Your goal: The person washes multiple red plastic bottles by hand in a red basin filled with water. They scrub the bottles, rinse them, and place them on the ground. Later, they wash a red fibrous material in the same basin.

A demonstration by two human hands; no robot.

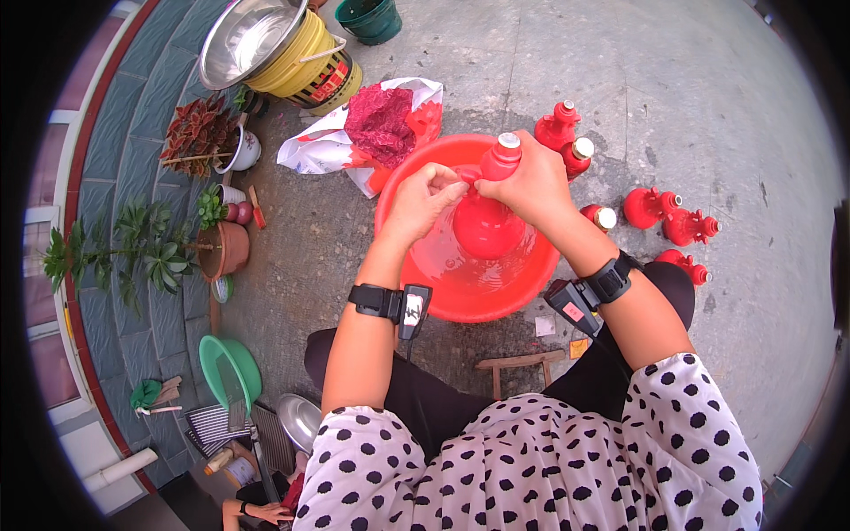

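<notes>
A red gourd-shaped bottle [488, 226] with a whitish cap [509, 141] stands tilted in a red plastic basin [468, 312] that holds some water. My right hand [534, 176] grips the bottle around its neck, with the thumb towards its small red side piece [469, 175]. On the other side, my left hand [428, 199] has its thumb and forefinger pinched at that side piece; whether it grips it firmly is hard to see. Both wrists wear black straps with small devices.
Several red bottles [643, 207] stand or lie right of the basin. Behind it lies a plastic bag [319, 149] of dark pink material. Potted plants [224, 249], a yellow bucket [299, 63] and a green basin [229, 372] line the left. Another person's hand [269, 512] shows at lower left.
</notes>
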